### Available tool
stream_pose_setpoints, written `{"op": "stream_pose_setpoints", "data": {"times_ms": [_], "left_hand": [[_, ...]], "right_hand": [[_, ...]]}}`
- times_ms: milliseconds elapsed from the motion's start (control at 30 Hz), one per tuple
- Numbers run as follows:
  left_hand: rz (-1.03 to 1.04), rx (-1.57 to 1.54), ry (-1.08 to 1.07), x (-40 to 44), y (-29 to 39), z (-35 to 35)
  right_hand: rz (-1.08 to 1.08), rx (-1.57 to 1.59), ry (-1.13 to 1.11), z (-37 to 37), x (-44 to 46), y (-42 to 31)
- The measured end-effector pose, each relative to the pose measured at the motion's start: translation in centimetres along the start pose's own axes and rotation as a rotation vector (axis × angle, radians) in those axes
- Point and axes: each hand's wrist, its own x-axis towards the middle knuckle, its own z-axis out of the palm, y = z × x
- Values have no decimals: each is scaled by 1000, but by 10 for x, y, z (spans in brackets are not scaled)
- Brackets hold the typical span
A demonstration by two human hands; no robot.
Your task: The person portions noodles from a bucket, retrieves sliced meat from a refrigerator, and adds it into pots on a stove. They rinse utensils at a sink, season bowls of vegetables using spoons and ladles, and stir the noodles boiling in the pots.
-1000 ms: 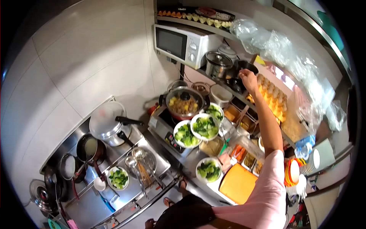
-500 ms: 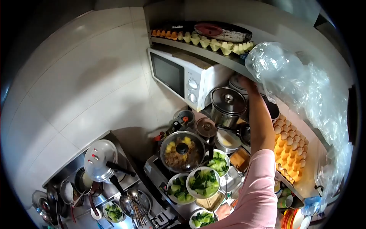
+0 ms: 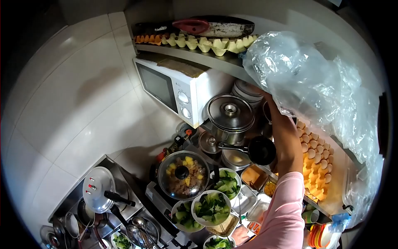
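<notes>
My right arm stretches up over the counter, and my right hand (image 3: pixel 268 98) is mostly hidden behind a clear plastic bag (image 3: pixel 290 74) below the upper shelf. It is nearest to stacked lidded containers (image 3: pixel 247 90) behind the steel pot (image 3: pixel 230 118). A small black pan (image 3: pixel 262 150) lies left of my forearm, and brown eggs in an orange tray (image 3: pixel 316 176) are on its right. Low in the view, my left hand (image 3: pixel 240 235) shows only partly, beside a rectangular container (image 3: pixel 224 226) and plates of greens (image 3: pixel 211 207); its fingers are unclear.
A white microwave (image 3: pixel 186 87) stands left of the steel pot. Above it, a shelf (image 3: pixel 199 56) holds egg cartons and a pan. A glass-lidded pot (image 3: pixel 183 175) of food sits on the cooker. A pressure cooker (image 3: pixel 98 186) and ladles are at the lower left.
My right hand has gone from beside the eggs up toward the stacked containers and behind the bag. The camera view has tilted upward, bringing the microwave and shelf closer.
</notes>
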Motion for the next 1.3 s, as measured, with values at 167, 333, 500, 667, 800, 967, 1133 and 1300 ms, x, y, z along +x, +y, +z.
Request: {"op": "stream_pose_setpoints", "data": {"times_ms": [167,333,500,667,800,967,1133,1300], "left_hand": [[14,21,-17,12,16,3],[21,34,-21,20,29,6],[27,32,-24,21,35,6],[28,19,-16,16,32,4],[16,4,-3,8,19,0],[-10,-6,22,-4,-8,-12],[-65,-13,56,-28,-50,-25],[-159,-9,103,-77,-124,-44]], "right_hand": [[31,50,-30,-11,-11,24],[40,67,-39,-8,-14,27],[20,56,-27,0,-7,16],[-4,21,-3,24,5,-4],[-6,12,6,28,7,-3],[-11,2,11,31,10,1],[-37,-28,28,38,14,3],[-243,-257,252,46,23,6]]}}
